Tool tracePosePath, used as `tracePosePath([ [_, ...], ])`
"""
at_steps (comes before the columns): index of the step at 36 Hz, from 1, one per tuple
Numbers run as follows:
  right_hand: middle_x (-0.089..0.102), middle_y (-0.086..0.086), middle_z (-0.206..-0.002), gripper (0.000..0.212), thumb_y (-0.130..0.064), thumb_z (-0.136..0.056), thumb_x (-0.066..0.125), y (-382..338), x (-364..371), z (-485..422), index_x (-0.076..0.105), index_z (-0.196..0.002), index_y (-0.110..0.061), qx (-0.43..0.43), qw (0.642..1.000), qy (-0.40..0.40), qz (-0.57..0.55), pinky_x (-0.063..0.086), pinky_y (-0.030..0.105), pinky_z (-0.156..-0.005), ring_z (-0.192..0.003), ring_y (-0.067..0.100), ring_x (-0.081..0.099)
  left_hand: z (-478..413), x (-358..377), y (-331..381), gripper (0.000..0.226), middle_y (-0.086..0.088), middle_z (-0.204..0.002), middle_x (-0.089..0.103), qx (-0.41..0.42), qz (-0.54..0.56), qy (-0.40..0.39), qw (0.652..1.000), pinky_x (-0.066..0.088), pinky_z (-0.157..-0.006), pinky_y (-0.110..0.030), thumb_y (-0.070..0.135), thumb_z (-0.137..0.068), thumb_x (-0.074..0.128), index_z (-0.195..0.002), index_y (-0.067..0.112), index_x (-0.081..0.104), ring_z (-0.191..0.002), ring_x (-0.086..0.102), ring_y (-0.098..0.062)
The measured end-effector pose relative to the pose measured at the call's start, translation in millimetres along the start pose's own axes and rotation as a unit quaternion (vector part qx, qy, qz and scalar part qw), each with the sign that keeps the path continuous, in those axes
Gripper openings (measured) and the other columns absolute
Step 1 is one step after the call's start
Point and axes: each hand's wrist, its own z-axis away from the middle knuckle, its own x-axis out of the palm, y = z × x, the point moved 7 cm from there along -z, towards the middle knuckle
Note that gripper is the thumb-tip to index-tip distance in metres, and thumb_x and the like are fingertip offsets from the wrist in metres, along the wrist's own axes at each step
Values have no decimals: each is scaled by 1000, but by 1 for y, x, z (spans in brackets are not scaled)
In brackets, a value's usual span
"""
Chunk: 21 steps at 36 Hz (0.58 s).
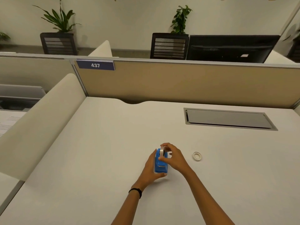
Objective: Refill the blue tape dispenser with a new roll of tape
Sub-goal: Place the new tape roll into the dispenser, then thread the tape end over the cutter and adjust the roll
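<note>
The blue tape dispenser [160, 167] stands on the white desk [97, 159], its cutter end toward me. My left hand [151, 168] grips its left side and front corner. My right hand [172, 157] pinches a roll of clear tape [162, 151] held upright at the top of the dispenser, at its cradle; whether the roll is seated there is hidden by my fingers. A small white ring, an empty tape core [197, 156], lies flat on the desk to the right of my right hand.
A grey cable hatch [227, 119] is set into the desk at the back right. A tan partition [178, 82] with a "437" label [95, 65] closes off the far side. A cream divider [40, 120] borders the left.
</note>
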Motion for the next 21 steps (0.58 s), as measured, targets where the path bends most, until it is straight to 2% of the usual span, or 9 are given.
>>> tracePosePath([
  [2, 60, -4, -108, 45, -23, -73, 75, 1, 4, -5, 53, -111, -23, -5, 1000, -7, 27, 41, 12, -81, -100, 12, 54, -7, 1, 3, 99, 2, -149, 32, -1, 17, -7, 1000, 39, -108, -28, 23, -72, 80, -146, 21, 14, -133, 41, -15],
  [3, 59, -2, -111, 46, -25, -73, 74, 2, 5, -7, 52, -114, -21, -7, 999, -8, 48, 41, 17, -85, -103, 14, 52, -10, 1, 6, 98, -2, -147, 36, 0, 24, -10, 1000, 42, -107, -38, 22, -71, 80, -145, 19, 17, -130, 45, -20],
  [5, 58, 2, -117, 48, -27, -75, 72, 4, 7, -11, 51, -118, -18, -13, 996, -6, 90, 40, 23, -89, -109, 18, 48, -15, 0, 10, 93, -4, -140, 45, 5, 28, -17, 999, 47, -101, -46, 20, -68, 82, -142, 22, 25, -123, 52, -24],
  [10, 56, 3, -119, 46, -25, -77, 71, 9, 6, -14, 50, -118, -17, -11, 994, 0, 110, 35, 22, -89, -112, 18, 46, -24, -3, 10, 87, 13, -133, 47, 18, 8, -17, 1000, 48, -96, -20, 21, -66, 83, -134, 36, 31, -121, 50, -7],
  [12, 57, 3, -118, 42, -25, -79, 70, 10, 5, -15, 51, -116, -17, -15, 994, -2, 105, 35, 22, -88, -110, 18, 47, -25, -5, 7, 87, 14, -133, 46, 16, 10, -14, 1000, 46, -95, -16, 22, -65, 84, -134, 35, 31, -121, 49, -5],
  [16, 57, 4, -117, 39, -26, -81, 67, 17, 6, -13, 51, -115, -16, -17, 995, -13, 93, 38, 24, -90, -109, 19, 49, -26, -5, 3, 90, 13, -134, 44, 14, 4, -10, 1000, 44, -99, -19, 25, -64, 85, -134, 36, 30, -122, 47, -4],
  [19, 56, 5, -119, 38, -27, -83, 65, 20, 7, -14, 51, -116, -15, -17, 995, -20, 98, 40, 27, -94, -110, 19, 49, -26, -6, 1, 89, 25, -130, 42, 9, -5, -12, 1000, 41, -92, -5, 26, -64, 85, -128, 47, 27, -118, 45, 6],
  [21, 54, 4, -119, 38, -29, -84, 63, 20, 8, -16, 50, -117, -16, -19, 992, -34, 116, 38, 24, -91, -109, 18, 48, -26, -6, 0, 89, 28, -128, 40, 5, -5, -13, 1000, 40, -89, -2, 26, -64, 85, -126, 50, 26, -117, 44, 9],
])
